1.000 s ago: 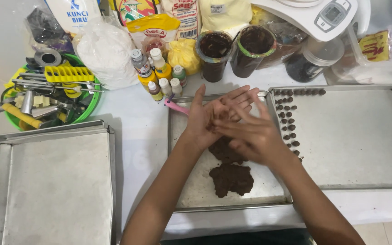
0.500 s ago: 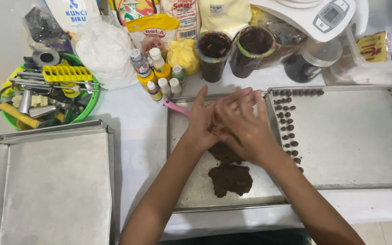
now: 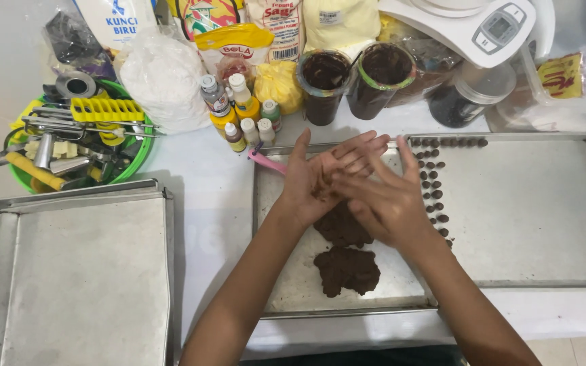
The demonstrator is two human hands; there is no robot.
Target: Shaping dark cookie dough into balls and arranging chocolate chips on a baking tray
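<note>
Both hands meet palm to palm above the middle tray point(image 3: 286, 285): my left hand point(image 3: 317, 179) lies underneath with fingers stretched out toward the jars, my right hand point(image 3: 384, 203) crosses over it, and a bit of dark dough is pressed between them, mostly hidden. Beneath my wrists the dough lump point(image 3: 346, 270) sits on the middle tray, near its front rim. To the right, the wide tray point(image 3: 537, 210) carries small dough balls point(image 3: 434, 183) along its left and back edges, with bare metal beyond. The left tray point(image 3: 83, 278) lies apart across a strip of table point(image 3: 208, 217). A pink spatula point(image 3: 266, 161) pokes out just behind my left thumb. Compared with half a second ago, my right hand has slid a little further across the left palm; the lump has not moved.
</note>
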